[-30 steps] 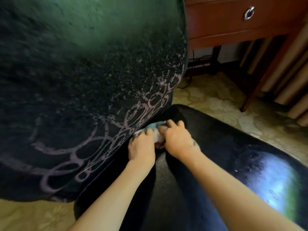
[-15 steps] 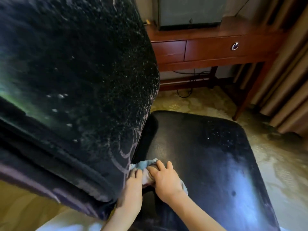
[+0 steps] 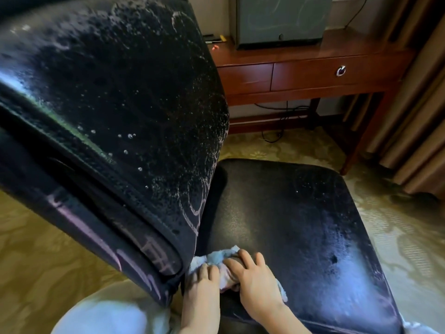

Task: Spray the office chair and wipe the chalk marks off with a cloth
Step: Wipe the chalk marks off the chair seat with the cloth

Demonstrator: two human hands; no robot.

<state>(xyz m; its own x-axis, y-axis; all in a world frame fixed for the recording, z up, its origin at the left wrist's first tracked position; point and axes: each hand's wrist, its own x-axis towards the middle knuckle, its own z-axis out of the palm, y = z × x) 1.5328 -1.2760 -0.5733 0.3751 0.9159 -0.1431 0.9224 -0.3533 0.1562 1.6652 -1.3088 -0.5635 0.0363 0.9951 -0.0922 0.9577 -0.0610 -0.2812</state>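
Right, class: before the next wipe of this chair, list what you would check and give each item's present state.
1. Cloth under both hands: ok, left hand and right hand press it.
2. Cloth on the seat at the backrest joint: ok.
3. Backrest sprayed: ok, droplets show.
4. Chalk marks gone: not ok, loops remain.
5. Cloth still clean: cannot tell.

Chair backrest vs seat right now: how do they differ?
The backrest is speckled with spray droplets and carries pale chalk loops near its lower edge; the seat shows almost no droplets and only faint rings. The backrest stands tilted, the seat lies flat. Both hands press the cloth on the seat, not the backrest. Both are glossy black.
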